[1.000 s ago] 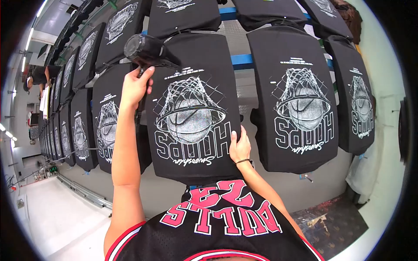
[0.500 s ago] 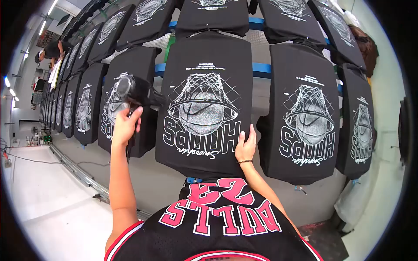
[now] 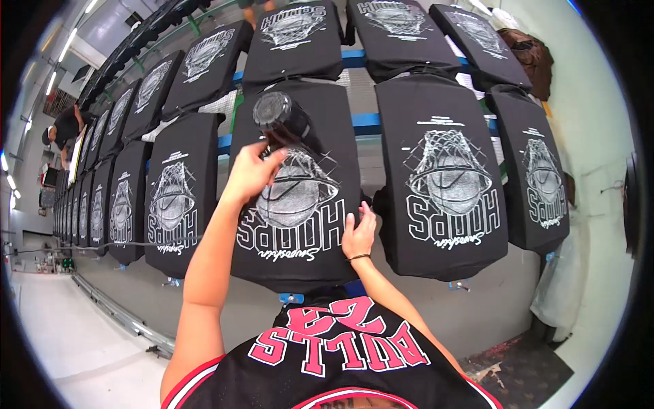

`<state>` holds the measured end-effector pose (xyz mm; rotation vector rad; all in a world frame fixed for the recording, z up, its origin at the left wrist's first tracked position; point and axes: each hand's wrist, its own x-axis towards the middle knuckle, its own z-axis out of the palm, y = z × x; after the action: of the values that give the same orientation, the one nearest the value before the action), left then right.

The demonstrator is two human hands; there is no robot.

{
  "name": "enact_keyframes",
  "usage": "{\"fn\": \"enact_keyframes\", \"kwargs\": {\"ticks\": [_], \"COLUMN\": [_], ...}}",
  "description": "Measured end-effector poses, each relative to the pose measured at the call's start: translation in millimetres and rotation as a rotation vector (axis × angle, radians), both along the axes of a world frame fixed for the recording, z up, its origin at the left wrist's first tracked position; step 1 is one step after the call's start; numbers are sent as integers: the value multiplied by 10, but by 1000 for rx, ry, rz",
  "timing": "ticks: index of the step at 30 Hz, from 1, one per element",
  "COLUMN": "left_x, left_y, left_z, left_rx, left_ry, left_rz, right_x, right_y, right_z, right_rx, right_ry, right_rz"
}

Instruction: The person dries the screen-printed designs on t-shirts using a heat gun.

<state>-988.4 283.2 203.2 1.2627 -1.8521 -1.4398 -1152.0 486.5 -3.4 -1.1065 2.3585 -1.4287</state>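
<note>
A black hair dryer (image 3: 283, 117) is held by its handle in my left hand (image 3: 257, 170), above the upper part of a black printed shirt (image 3: 293, 235). The shirt lies stretched on a board in front of me, with a white basketball, net and HOOPS print. At the shirt's right edge, my right hand (image 3: 359, 232) rests with its fingers apart and nothing in it. To the right lies another shirt (image 3: 446, 249) with the same print.
More printed shirts (image 3: 170, 238) line both sides of a blue frame bar (image 3: 366, 124). A co-worker (image 3: 67, 128) stands at the far left. Another person's legs (image 3: 255, 12) show at the top. A dark cable (image 3: 129, 244) crosses the left side.
The hair dryer and my left hand have moved from the shirt's left edge to over its upper print. The view has shifted, and the shirts sit further left and lower.
</note>
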Motion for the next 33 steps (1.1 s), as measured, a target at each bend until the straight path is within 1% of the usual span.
{"fn": "enact_keyframes", "kwargs": {"ticks": [2,3,4,6,7,10,12,15,16,18,19,20,22,23,25,26,27,28,29,30,31,32,33], "left_x": [-155,-193,-234,-212,-198,-56,118,543,673,996,1125,1252,1535,1620,1658,1638,1600,1563,1519,1438,1296,1119,903], "left_y": [-272,-402,-469,-476,-403,27,375,877,1060,1334,1490,1653,1943,2116,2460,2617,2746,2857,2935,3010,3064,3108,3164], "left_z": [-97,-129,-133,-56,-26,33,83,116,157,86,83,76,54,37,67,59,65,81,83,91,110,138,209], "left_rx": [-139,-125,-149,-63,-47,-54,6,118,144,87,64,45,98,86,64,76,68,61,109,117,123,129,101], "left_ry": [-87,-84,-14,31,36,-17,10,43,55,48,-26,-101,-70,-84,-135,-135,-138,-145,-77,-85,-24,41,-10], "left_rz": [92,99,83,-37,-53,-86,-74,41,91,116,181,244,286,325,403,408,411,408,370,365,276,188,133], "right_x": [9,26,30,26,22,40,40,37,24,-2,-20,-36,-7,13,42,44,19,-40,-101,-146,-209,-347,-479], "right_y": [-15,-10,-14,-20,-18,-26,-22,2,6,59,105,201,497,702,1153,1382,1604,1806,2017,2218,2363,2483,2588], "right_z": [8,26,44,47,41,-7,-22,1,-15,-57,-58,-66,-48,-51,-69,-62,-21,26,76,123,262,239,328], "right_rx": [16,38,61,69,51,51,40,5,-57,-144,-186,-179,-223,-212,-221,-218,-239,-228,-148,-71,-83,0,75], "right_ry": [39,30,22,50,49,95,95,82,103,80,64,35,-8,8,5,-13,59,57,20,-21,22,-35,-82], "right_rz": [-13,-16,-27,-24,-21,-59,-69,-87,-99,-69,-30,46,210,272,367,410,456,454,503,552,527,566,558]}}
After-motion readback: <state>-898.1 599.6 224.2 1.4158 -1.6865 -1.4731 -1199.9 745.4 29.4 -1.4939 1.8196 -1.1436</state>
